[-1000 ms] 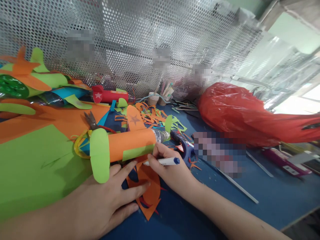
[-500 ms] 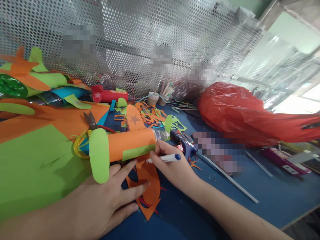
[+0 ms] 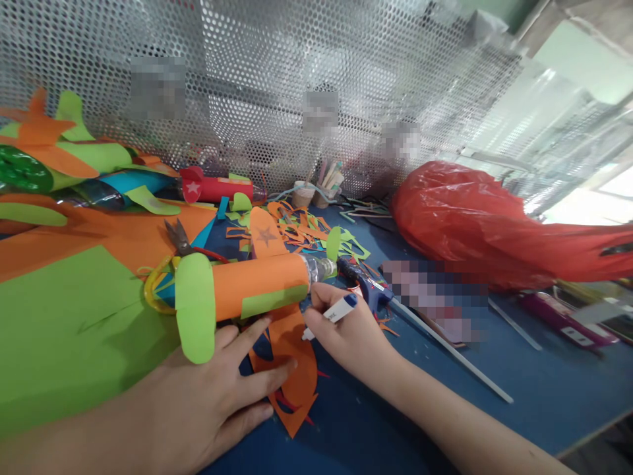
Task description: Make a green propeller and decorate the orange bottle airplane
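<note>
My left hand [image 3: 212,396] lies flat with fingers spread on an orange paper piece [image 3: 291,369] on the blue table [image 3: 494,422]. My right hand [image 3: 346,330] is closed on a white pen with a blue cap [image 3: 330,316], tip down on the orange paper. Just beyond both hands lies a paper plane [image 3: 247,290] made of a bottle wrapped in orange and green paper, with a green wing [image 3: 195,307] and an orange tail bearing a star [image 3: 266,234].
A green sheet [image 3: 64,330] and orange sheets [image 3: 113,234] cover the left. Scissors [image 3: 180,241], paper scraps [image 3: 306,231], more paper planes [image 3: 59,165], a red tube [image 3: 217,189], a blue-handled tool [image 3: 368,290], a white stick [image 3: 459,363] and a red plastic bag [image 3: 475,224] lie before a perforated metal screen [image 3: 277,79].
My right hand has tilted the pen from nearly level to slanted, moving its tip down and right along the orange paper. The left hand has stayed put.
</note>
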A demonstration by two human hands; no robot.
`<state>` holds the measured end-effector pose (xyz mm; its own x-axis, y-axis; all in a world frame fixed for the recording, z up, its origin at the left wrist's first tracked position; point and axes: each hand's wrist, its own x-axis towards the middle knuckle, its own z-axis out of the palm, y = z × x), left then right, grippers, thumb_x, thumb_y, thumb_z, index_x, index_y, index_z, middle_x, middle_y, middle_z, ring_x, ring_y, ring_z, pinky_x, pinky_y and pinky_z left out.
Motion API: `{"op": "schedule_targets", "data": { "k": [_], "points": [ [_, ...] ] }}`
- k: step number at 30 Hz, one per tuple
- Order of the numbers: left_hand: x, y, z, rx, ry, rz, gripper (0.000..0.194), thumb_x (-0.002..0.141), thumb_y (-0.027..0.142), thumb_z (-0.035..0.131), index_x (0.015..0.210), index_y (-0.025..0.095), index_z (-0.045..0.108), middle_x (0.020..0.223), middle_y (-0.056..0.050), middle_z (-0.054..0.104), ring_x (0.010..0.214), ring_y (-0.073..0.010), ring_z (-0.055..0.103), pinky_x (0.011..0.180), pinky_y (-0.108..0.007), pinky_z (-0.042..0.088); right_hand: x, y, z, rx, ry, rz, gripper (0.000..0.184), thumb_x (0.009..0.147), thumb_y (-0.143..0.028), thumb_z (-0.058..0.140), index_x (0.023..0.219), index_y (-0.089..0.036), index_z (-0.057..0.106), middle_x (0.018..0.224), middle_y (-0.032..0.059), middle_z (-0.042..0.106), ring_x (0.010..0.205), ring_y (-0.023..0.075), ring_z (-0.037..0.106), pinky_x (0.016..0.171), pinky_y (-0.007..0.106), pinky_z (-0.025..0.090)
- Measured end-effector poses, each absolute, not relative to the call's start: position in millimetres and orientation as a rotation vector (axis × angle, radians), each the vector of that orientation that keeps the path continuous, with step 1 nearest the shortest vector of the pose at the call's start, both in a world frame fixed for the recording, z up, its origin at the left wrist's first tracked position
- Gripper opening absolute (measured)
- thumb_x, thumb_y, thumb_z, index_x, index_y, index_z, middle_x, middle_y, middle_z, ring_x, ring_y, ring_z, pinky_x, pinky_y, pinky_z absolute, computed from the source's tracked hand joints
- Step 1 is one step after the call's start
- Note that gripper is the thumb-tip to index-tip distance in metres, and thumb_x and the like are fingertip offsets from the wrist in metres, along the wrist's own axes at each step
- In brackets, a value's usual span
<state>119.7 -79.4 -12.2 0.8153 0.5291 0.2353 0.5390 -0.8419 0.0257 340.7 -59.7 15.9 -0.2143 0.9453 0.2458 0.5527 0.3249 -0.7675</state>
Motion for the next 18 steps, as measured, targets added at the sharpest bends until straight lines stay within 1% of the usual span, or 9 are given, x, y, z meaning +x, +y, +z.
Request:
{"op": "schedule_targets", "data": {
  "k": [3,9,13,15,18],
  "points": [
    [119,-80,-12,-2.947,-0.852,-0.334,0.042,0.096,0.042,0.044,0.138,0.046,0.044,0.146,-0.006,0.044,0.105,-0.0293,0.06,0.085,-0.049,0.051,339,-60,13,-1.293,-1.856,0.757,0.018,0.072,-0.011,0.046,0.061,-0.021,0.037,0.056,-0.0068,0.036,0.051,0.0081,0.032,0.047,0.021,0.027],
    [119,-80,-8,-2.975,-0.862,-0.317,0.04,0.097,0.043,0.043,0.136,0.046,0.046,0.145,-0.006,0.046,0.101,-0.0296,0.062,0.083,-0.048,0.052,338,-59,4,-1.278,-1.833,0.806,0.02,0.08,-0.016,0.05,0.064,-0.021,0.039,0.059,-0.0064,0.04,0.055,0.0088,0.036,0.051,0.021,0.031],
    [120,-80,-9,-2.971,-0.872,-0.342,0.039,0.097,0.043,0.043,0.136,0.045,0.047,0.144,-0.006,0.048,0.104,-0.0297,0.061,0.084,-0.047,0.051,338,-56,-3,-1.258,-1.821,0.848,0.023,0.084,-0.023,0.052,0.065,-0.021,0.039,0.059,-0.0067,0.04,0.054,0.0086,0.036,0.049,0.021,0.03],
    [119,-80,-11,-2.965,-0.874,-0.392,0.039,0.096,0.043,0.044,0.135,0.046,0.049,0.142,-0.004,0.05,0.107,-0.0296,0.06,0.085,-0.045,0.051,338,-55,-5,-1.249,-1.814,0.873,0.023,0.085,-0.026,0.054,0.066,-0.021,0.041,0.06,-0.0064,0.043,0.053,0.0084,0.037,0.049,0.02,0.03],
    [118,-80,-12,-2.951,-0.866,-0.409,0.037,0.096,0.045,0.045,0.132,0.047,0.051,0.139,-0.003,0.053,0.108,-0.0298,0.059,0.084,-0.045,0.052,337,-54,-6,-1.23,-1.835,0.891,0.021,0.084,-0.027,0.056,0.068,-0.02,0.044,0.06,-0.0064,0.046,0.052,0.0079,0.038,0.048,0.02,0.03]
  ]
}}
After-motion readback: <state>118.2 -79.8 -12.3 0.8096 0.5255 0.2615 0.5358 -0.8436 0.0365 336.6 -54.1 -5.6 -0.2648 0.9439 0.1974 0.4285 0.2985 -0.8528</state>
